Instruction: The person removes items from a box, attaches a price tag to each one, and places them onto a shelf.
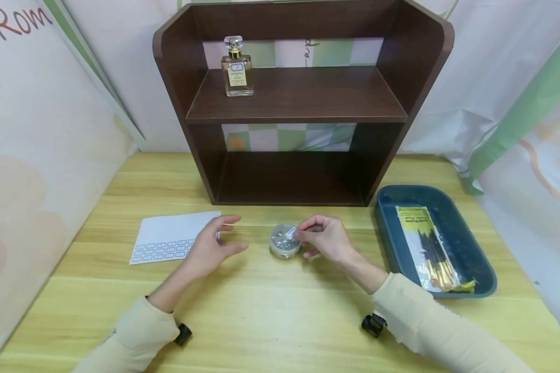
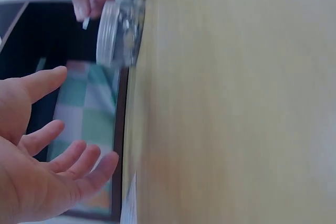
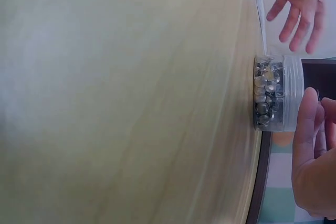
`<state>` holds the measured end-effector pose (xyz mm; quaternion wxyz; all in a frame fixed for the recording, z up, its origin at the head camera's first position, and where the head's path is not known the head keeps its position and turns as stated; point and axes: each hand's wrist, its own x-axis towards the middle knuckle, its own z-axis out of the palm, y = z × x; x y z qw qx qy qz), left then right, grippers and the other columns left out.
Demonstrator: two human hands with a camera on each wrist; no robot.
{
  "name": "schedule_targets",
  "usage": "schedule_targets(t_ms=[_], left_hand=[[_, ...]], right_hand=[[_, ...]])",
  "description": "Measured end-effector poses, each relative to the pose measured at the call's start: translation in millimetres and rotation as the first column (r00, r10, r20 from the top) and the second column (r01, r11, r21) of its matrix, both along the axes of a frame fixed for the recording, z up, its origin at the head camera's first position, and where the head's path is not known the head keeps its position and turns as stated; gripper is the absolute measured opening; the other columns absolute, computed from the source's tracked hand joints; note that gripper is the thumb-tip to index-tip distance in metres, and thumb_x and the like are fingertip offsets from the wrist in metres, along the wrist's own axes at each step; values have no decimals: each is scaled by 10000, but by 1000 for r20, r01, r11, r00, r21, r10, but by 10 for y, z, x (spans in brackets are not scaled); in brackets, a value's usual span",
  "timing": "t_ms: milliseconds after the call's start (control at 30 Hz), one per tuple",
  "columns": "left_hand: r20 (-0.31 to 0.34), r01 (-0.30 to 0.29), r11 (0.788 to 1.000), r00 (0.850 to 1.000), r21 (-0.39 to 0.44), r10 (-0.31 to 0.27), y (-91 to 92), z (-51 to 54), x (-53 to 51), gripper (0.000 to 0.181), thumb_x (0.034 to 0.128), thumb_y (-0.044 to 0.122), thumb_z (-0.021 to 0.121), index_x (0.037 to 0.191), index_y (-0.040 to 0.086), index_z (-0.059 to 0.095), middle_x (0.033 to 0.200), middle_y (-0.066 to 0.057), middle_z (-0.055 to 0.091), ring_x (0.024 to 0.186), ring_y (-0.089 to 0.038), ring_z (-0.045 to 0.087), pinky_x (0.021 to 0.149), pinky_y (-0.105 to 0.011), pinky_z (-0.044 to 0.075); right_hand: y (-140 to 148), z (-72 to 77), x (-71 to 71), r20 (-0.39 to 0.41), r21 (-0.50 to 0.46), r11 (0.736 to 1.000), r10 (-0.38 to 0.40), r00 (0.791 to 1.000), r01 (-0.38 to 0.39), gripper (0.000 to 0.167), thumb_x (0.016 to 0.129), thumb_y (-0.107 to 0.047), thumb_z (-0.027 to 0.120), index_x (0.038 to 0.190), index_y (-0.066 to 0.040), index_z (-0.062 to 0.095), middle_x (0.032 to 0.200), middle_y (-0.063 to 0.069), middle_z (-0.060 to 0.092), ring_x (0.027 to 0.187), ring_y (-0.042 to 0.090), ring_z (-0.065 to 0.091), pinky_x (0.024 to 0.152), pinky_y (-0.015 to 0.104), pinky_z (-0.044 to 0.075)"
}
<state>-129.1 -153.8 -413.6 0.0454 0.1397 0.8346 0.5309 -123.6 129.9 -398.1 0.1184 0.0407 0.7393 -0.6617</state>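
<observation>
Pale printed cloth point(image 1: 51, 129) is hanging around a wood-grain table point(image 1: 284, 321), with handwritten-style lettering showing on the panel beyond the left hand. A dark brown two-tier wooden shelf point(image 1: 298, 98) is standing on the table beyond both hands. On its upper board, farther out than the left hand, a clear glass perfume bottle point(image 1: 237, 72) is standing upright, carrying a pale front label with a small blue-bordered sticker at its top.

The right hand point(image 1: 326, 239) is pinching a small blue-bordered sticker point(image 1: 291, 233) between thumb and fingertips. It is holding the sticker just above the ribbed lid of a round clear jar point(image 1: 284, 251); in the left wrist view a gap is showing between sticker and lid. The jar is sitting on the table between the two hands, nearer the right one, and metal thumbtacks point(image 3: 269, 90) are showing through its wall.

The left hand point(image 1: 212, 246) is holding nothing, its fingers spreading loosely apart and pointing toward the jar. A white sticker sheet point(image 1: 168, 233) with rows of blue frames is lying partly beneath and to the left of that hand.

To the right of the right hand, a dark blue plastic tray point(image 1: 471, 259) is holding a packet of paintbrushes point(image 1: 424, 243). Cream sleeves point(image 1: 429, 326) are covering both forearms.
</observation>
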Motion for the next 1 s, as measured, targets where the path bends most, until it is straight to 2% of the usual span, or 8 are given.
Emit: schedule_targets(t_ms=[133,333,600,1000], left_hand=[[67,46,995,996,87,-52,206,-11,-8,655,825,94,831,1402,21,530,1414,-172,524,1258,-374,529,967,-504,508],[133,83,984,986,156,-104,440,-59,-22,686,821,93,834,1423,35,510,1411,-199,504,1229,-372,535,912,-441,546],[140,102,977,982,188,-129,608,-110,-40,683,805,103,847,1409,53,530,1386,-181,527,1216,-361,549,926,-468,535],[141,136,969,976,206,-167,722,-104,-33,701,801,57,844,1416,9,511,1335,-126,566,1103,-317,551,855,-339,557]], right_hand=[[-8,-7,10,-8,12,1000,-2,1000,2,179,880,-12,757,1018,53,665,907,152,691,735,217,626,555,323,596],[-24,-32,11,-36,32,999,4,999,-3,207,879,-15,762,1046,59,666,913,140,701,713,211,626,552,332,596],[-42,-42,8,-67,54,999,9,998,-5,217,878,-2,754,1073,61,684,949,161,711,706,225,650,559,349,600],[-85,-78,-14,-162,130,991,34,986,-13,161,870,-10,764,1010,43,706,901,146,716,694,289,672,534,373,595]])
